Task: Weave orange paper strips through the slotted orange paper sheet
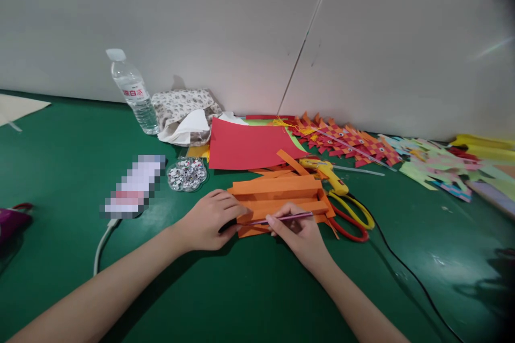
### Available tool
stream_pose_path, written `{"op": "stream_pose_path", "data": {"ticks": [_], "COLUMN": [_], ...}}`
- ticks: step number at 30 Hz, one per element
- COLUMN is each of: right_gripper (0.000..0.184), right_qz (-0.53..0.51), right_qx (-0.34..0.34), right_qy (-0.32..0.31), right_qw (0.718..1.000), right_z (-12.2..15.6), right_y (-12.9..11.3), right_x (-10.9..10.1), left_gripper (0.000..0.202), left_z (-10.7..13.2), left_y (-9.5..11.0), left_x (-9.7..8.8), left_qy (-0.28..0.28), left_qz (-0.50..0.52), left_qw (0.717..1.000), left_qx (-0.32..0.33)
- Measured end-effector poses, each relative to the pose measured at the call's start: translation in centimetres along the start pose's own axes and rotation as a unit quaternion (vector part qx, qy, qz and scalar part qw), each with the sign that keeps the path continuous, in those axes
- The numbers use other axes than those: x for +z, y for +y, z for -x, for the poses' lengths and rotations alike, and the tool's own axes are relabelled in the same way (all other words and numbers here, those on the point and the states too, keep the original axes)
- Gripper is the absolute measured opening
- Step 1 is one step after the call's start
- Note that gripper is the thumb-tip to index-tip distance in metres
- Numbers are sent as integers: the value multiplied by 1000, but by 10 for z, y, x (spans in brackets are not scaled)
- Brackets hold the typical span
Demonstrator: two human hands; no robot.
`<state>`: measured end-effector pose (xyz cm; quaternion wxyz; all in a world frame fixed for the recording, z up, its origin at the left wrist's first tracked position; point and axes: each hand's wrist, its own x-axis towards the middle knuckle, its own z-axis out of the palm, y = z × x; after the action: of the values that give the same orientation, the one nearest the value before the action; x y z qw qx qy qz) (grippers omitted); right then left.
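In the head view, folded orange paper strips (277, 189) lie in a stack at the middle of the table. At their left end is my left hand (217, 218), with its fingers over the front strip and its thumb below, pinching the edge. My right hand (300, 233) grips a thin purple pencil (295, 217) that lies slantwise along the front strip. The pencil's tip points toward my left hand. Whether the tip touches the paper I cannot tell. Beside the strips, to the right, are scissors with red and yellow handles (354, 230), their blades hidden.
A yellow glue gun (330, 176) with a black cord lies behind the scissors. Red paper (245, 144), a box of googly eyes (187, 174), a tissue pouch (185, 104) and a water bottle (134, 94) stand farther back. Woven paper fish (350, 142) lie by the wall.
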<state>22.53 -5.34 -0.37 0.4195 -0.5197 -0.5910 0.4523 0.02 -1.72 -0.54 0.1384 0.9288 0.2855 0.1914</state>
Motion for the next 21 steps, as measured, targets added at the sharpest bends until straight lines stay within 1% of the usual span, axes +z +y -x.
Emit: {"op": "stream_pose_path", "data": {"ticks": [8, 13, 17, 21], "right_gripper": [25, 25, 24, 23], "right_qz": [-12, -2, 35, 73], "right_qx": [-3, 4, -7, -24], "right_qy": [4, -2, -2, 4], "right_qw": [1000, 1000, 999, 997], "right_z": [0, -1, 1, 1], "right_y": [0, 1, 0, -2], "right_x": [1, 1, 0, -5], "left_gripper": [29, 27, 25, 27], "left_z": [0, -1, -1, -1], "left_y": [-1, 0, 0, 0], "left_x": [1, 1, 1, 1], "left_qy": [0, 9, 13, 11], "left_qz": [0, -5, -2, 3], "left_qw": [1000, 1000, 1000, 1000], "left_qx": [1, 3, 0, -6]}}
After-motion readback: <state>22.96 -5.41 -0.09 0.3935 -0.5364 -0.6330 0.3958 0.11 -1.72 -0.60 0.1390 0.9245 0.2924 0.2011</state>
